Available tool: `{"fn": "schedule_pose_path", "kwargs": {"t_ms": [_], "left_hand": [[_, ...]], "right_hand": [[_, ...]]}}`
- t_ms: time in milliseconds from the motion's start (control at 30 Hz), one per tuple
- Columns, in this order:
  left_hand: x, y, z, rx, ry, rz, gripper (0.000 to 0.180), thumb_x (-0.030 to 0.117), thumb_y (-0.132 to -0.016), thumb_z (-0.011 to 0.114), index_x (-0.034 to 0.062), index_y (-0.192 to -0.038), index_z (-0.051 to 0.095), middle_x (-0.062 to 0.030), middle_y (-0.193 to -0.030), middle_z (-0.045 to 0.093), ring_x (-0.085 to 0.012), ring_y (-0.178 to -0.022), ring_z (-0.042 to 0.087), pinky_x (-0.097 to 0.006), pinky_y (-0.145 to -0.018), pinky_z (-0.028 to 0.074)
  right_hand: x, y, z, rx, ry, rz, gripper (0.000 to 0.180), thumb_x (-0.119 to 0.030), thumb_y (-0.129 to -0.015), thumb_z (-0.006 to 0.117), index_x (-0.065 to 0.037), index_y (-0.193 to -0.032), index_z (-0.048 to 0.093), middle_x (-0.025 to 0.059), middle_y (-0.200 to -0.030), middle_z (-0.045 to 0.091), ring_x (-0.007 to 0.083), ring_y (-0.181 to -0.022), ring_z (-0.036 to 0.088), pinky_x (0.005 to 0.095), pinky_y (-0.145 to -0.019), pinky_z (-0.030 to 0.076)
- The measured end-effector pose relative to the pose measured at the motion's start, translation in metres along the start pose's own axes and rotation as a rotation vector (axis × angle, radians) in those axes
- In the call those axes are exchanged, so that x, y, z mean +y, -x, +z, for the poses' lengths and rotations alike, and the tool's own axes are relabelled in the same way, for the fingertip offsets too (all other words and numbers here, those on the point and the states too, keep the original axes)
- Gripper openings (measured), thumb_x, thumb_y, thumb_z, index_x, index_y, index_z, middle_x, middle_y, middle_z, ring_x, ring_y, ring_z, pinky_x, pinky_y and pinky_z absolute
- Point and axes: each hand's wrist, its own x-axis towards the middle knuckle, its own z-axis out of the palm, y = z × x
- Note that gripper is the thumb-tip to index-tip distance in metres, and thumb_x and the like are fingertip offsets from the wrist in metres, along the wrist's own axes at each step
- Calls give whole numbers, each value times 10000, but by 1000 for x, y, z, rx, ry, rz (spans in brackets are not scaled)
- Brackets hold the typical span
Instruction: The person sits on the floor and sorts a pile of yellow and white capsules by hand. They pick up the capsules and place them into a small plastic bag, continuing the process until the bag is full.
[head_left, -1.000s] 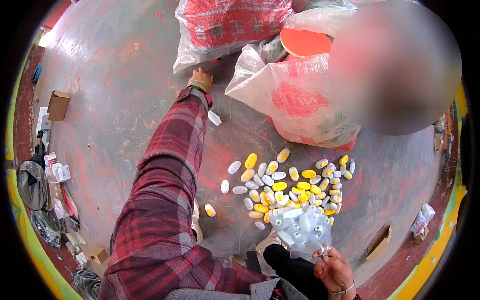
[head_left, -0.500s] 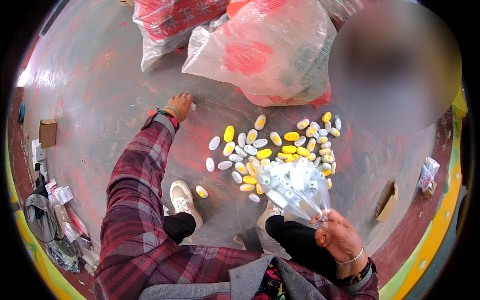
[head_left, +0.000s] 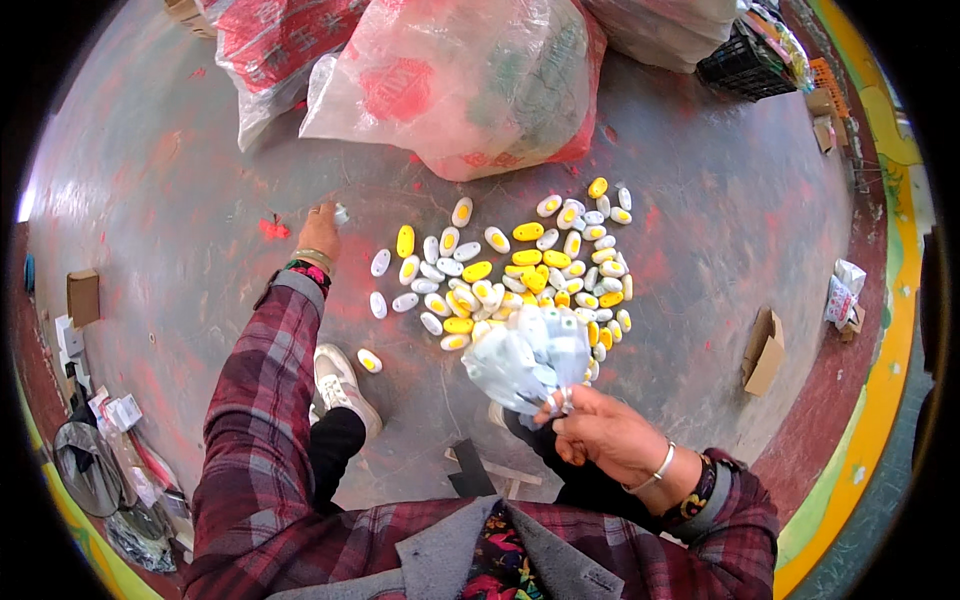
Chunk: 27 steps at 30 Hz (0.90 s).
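My right hand [head_left: 610, 440] is closed on the gathered neck of a clear plastic bag [head_left: 525, 355], which is full of small whitish pieces, blurred here. The bag hangs over the near side of a spread of small oval white and yellow plastic pieces [head_left: 527, 232] on the floor. Off to their left, my left hand [head_left: 318, 235] reaches out low over the floor. Its fingers look closed, and a small pale scrap [head_left: 341, 214] shows at the fingertips; I cannot make out what it is. One oval piece [head_left: 369, 361] lies apart, beside my left shoe.
Big filled plastic sacks [head_left: 470, 90] stand on the floor [head_left: 170, 220] ahead. A black crate [head_left: 745, 65] is at the far right. An open cardboard box [head_left: 764, 350] lies to the right, another small box [head_left: 83, 297] to the left, above assorted packaging [head_left: 125, 410].
My right hand and the bag have moved left and slightly nearer to me. The view has shifted right; my left hand remains stretched out on the left with the pale scrap.
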Motion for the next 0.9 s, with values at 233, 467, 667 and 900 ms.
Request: {"fn": "schedule_pose_path", "kwargs": {"t_ms": [233, 467, 667, 900], "left_hand": [[77, 101, -77, -149, 819, -318, 324, 45, -707, 601, 43, -1019, 514, -82, -868, 605, -233, -825, 593, -350, -674, 473], [197, 282, -194, -630, 1920, -440, 235, 96, -801, 550, 32, -1022, 504, -104, -930, 601, -187, -889, 577, -247, -639, 443], [213, 404, -178, -665, 1891, -602, 217, 89, -790, 571, 68, -997, 511, -36, -920, 591, -134, -819, 556, -268, -666, 423], [221, 433, -158, -724, 1901, -543, 246, 112, -790, 570, 54, -1023, 519, -37, -956, 581, -170, -872, 546, -314, -750, 397]], "right_hand": [[46, 7, 20, -38, 138, -145, 141, -125, -791, 516, -43, -906, 516, 9, -660, 476, 88, -555, 471, 202, -451, 345], [123, -16, 32, 159, 206, -266, 189, -174, -713, 549, -59, -852, 493, 48, -710, 461, 133, -546, 426, 228, -449, 340], [197, -30, 59, 224, -37, -230, 122, -145, -705, 540, -58, -780, 498, 40, -679, 451, 138, -530, 416, 244, -430, 332], [240, -45, 54, 116, 88, -151, 43, -108, -754, 539, -89, -778, 509, -10, -649, 467, 101, -513, 419, 246, -432, 327]]}}
